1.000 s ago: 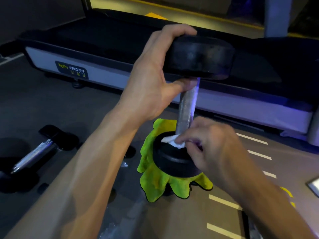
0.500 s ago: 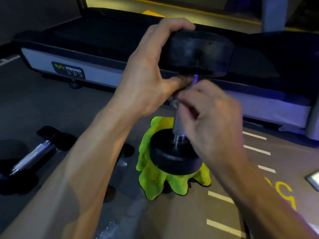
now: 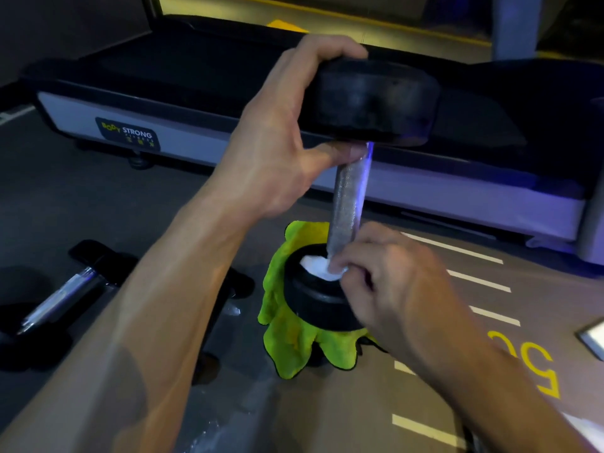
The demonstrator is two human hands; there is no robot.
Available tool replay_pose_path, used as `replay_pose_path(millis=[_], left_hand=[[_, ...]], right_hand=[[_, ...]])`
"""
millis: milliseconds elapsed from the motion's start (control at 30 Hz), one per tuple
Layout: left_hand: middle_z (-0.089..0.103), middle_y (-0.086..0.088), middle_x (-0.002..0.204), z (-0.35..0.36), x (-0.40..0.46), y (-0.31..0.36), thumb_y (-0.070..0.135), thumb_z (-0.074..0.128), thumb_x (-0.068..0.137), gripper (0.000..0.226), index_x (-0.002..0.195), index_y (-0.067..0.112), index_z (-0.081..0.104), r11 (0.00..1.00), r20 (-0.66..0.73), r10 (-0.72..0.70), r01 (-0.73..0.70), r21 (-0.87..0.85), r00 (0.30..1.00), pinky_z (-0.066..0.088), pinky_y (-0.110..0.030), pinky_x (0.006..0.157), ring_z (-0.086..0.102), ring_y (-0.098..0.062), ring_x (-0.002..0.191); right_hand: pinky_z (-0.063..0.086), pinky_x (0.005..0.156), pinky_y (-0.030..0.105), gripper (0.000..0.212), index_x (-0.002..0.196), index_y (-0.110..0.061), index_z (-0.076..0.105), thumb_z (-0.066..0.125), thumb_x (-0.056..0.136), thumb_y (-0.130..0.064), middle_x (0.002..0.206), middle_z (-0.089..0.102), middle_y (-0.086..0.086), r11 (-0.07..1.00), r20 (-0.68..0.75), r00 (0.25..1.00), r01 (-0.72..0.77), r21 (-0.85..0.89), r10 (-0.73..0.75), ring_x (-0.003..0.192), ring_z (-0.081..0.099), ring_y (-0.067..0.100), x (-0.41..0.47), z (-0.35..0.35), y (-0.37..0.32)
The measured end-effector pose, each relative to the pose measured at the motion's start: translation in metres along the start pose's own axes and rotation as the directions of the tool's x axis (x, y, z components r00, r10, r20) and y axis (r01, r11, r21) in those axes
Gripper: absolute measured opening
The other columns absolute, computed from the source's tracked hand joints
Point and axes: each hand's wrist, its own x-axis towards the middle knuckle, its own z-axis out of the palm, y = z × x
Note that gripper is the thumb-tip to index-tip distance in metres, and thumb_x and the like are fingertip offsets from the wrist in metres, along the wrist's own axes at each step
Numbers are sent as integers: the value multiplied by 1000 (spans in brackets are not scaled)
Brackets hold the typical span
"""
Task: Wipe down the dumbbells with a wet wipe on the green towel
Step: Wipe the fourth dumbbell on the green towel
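A black dumbbell (image 3: 348, 197) with a knurled silver handle stands upright, its lower head resting on the crumpled green towel (image 3: 294, 341) on the floor. My left hand (image 3: 284, 152) grips the upper black head, thumb under it against the handle. My right hand (image 3: 389, 282) pinches a white wet wipe (image 3: 315, 266) and presses it on the lower head's top face, at the base of the handle.
A second dumbbell (image 3: 62, 299) lies on the dark floor at the left. A treadmill deck (image 3: 202, 103) labelled Body Strong runs across the back. White and yellow floor markings (image 3: 474, 282) lie at the right. A crinkled clear wrapper (image 3: 209, 433) sits near the bottom edge.
My right hand slid with the wipe from the top of the handle down to the lower head. My left hand kept hold of the upper head.
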Motion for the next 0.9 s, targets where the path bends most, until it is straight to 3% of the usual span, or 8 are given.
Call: replay_pose_path(millis=[167,267,400,500,567,633,767,900], left_hand=[[55,3,130,1,2,-3,15,90,74,71,131,29,49,999,-26,-13,12,-29,1000,51,-40,104,55,-9,115],[55,2,131,2,1,-3,17,89,75,71,133,29,49,999,-18,-20,20,-25,1000,51,-39,103,55,-9,114],[55,2,132,0,0,-2,17,90,77,72,136,24,50,1000,-18,-17,17,-5,1000,49,-32,102,54,-6,114],[56,1,133,0,-2,0,15,90,76,74,137,21,50,1000,-25,-24,24,-1,999,49,-30,103,55,-7,115],[56,-1,133,2,-2,1,14,90,76,74,137,21,51,1000,-19,-22,22,-1,1000,49,-29,102,55,-8,115],[56,-2,133,3,-2,2,14,90,76,73,137,23,50,1000,-13,-26,26,-2,1000,49,-29,102,55,-8,115],[56,-2,135,-4,-2,1,21,88,78,72,139,26,49,999,14,-38,38,1,999,49,-41,109,57,-12,120],[54,2,135,-14,1,5,42,78,86,67,144,24,48,998,121,-56,59,-25,991,48,-37,111,57,-10,124]], right_hand=[[44,73,20,24,86,-24,77,57,85,-12,90,68,-8,999,-39,999,-9,-48,7,80,66,14,-2,-7,20],[56,69,30,24,84,-20,79,60,82,-5,86,69,-8,990,-63,995,75,-116,-83,76,65,17,-10,-7,9],[37,79,6,21,91,-23,72,57,90,-8,89,53,-16,999,-14,1000,-3,40,3,82,46,2,-13,0,12],[45,84,21,19,91,-30,70,54,88,-21,92,49,-16,985,33,999,-30,171,24,88,49,8,-11,12,3],[46,78,30,27,92,-27,73,46,88,-25,95,56,-12,999,19,1000,7,36,-8,89,52,13,-8,13,-11],[48,82,27,36,95,-28,77,42,88,-29,97,61,-14,999,-10,999,44,-5,-44,91,57,14,-3,12,-11],[41,75,10,16,98,-31,82,69,88,-31,90,63,-16,967,-117,993,1,256,30,84,61,2,-1,12,11],[48,66,22,13,96,-31,82,75,87,-26,85,62,-12,974,-222,974,82,210,-34,71,60,6,14,9,10]])
